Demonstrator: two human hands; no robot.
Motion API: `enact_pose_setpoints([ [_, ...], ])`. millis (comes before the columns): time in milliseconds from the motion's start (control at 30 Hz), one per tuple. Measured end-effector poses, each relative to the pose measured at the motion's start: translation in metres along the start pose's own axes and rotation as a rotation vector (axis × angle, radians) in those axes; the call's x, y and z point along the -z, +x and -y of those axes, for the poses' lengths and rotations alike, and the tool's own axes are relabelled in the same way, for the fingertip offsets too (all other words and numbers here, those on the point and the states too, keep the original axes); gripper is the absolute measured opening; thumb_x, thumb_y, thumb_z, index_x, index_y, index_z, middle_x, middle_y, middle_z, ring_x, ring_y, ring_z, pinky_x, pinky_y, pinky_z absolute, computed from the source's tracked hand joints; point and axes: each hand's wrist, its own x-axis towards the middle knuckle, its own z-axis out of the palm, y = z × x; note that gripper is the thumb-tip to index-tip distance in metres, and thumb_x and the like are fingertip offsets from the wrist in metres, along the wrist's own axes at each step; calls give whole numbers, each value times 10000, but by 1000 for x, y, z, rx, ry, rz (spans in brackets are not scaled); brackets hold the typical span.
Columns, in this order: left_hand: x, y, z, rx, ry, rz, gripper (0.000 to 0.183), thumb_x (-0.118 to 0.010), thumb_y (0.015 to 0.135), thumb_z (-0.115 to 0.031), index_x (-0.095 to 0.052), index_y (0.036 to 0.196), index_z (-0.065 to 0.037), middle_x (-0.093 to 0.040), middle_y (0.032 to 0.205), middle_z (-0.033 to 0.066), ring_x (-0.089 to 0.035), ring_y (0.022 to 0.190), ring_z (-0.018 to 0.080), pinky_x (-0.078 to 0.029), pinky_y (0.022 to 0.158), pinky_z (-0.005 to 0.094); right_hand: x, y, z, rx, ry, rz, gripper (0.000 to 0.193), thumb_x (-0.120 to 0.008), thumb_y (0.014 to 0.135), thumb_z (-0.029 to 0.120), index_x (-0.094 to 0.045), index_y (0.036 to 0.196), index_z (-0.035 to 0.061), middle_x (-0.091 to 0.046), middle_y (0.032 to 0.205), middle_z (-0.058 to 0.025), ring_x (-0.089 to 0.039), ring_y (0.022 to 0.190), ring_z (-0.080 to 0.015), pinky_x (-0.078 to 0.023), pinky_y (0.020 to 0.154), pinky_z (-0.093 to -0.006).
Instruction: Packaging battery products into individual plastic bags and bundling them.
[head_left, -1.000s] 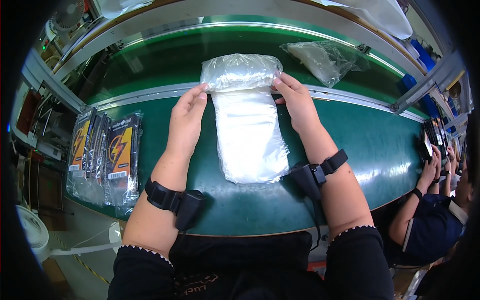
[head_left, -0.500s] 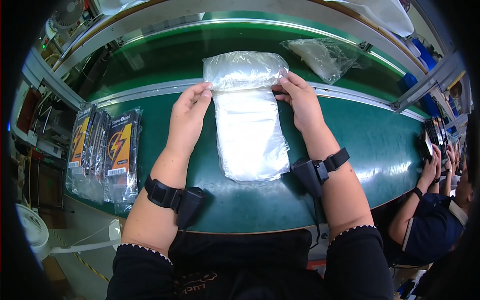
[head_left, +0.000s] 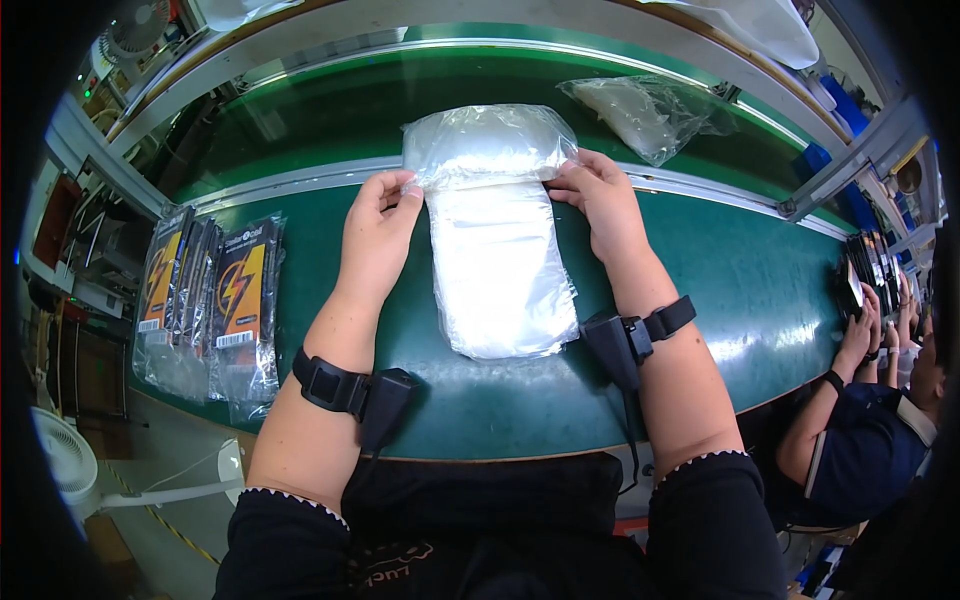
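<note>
A stack of clear plastic bags [head_left: 497, 275] lies lengthwise on the green bench in front of me. Over its far end sits a loose, crinkled clear plastic bag [head_left: 490, 140], bunched across the stack. My left hand [head_left: 378, 235] pinches this bag's near left corner between thumb and fingers. At the near right corner, my right hand [head_left: 610, 205] grips the same bag, its fingertips partly hidden by the film. The near part of the stack stays uncovered and shines under the light.
Several black-and-orange packages in clear sleeves [head_left: 240, 300] stand at the bench's left. Beyond the metal rail [head_left: 690, 183] lies another clear bag with whitish contents [head_left: 640, 115]. At the right, a co-worker [head_left: 860, 440] handles dark packs [head_left: 868, 270]. A shelf beam [head_left: 400, 40] crosses overhead.
The loose bag's near edge has come slightly toward me over the stack. My left hand has shifted a little nearer; the right hand has hardly moved.
</note>
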Motion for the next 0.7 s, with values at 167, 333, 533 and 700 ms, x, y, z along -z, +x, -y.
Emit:
enact_pose_setpoints([
  [167, 4, 0, -2, 60, -45, -75, 229, -585, 881, -147, -579, 1026, 29, -626, 948, 85, -583, 861, 141, -454, 811, 258, 9, -7, 6, -52, 51, -58, 344, -560, 874, 107, -503, 1142, -102, -597, 967, -139, -603, 834, -195, -521, 687, -269],
  [333, 6, -3, -9, 76, 5, -124, 237, -578, 890, -157, -582, 1056, 12, -605, 1010, 106, -570, 942, 159, -458, 833, 267, 7, -15, 15, 158, -271, -193, 385, -576, 876, 168, -510, 1214, -5, -583, 1020, -120, -581, 931, -195, -506, 703, -270],
  [533, 2, -6, -19, -373, 364, -38, 376, -516, 925, -261, -522, 1258, -87, -405, 1377, 164, -346, 1298, 315, -309, 1051, 385, -4, -15, 19, 927, -871, -151, 405, -563, 852, 140, -511, 1249, 81, -479, 1279, -177, -461, 1136, -353, -371, 972, -417],
  [700, -5, -11, -17, -389, 544, 242, 372, -476, 936, -223, -508, 1288, -108, -352, 1439, 125, -256, 1358, 324, -235, 1091, 393, -7, -17, -2, 730, -1022, 165, 367, -561, 835, 132, -572, 1202, 121, -532, 1271, -108, -468, 1187, -315, -378, 974, -414],
])
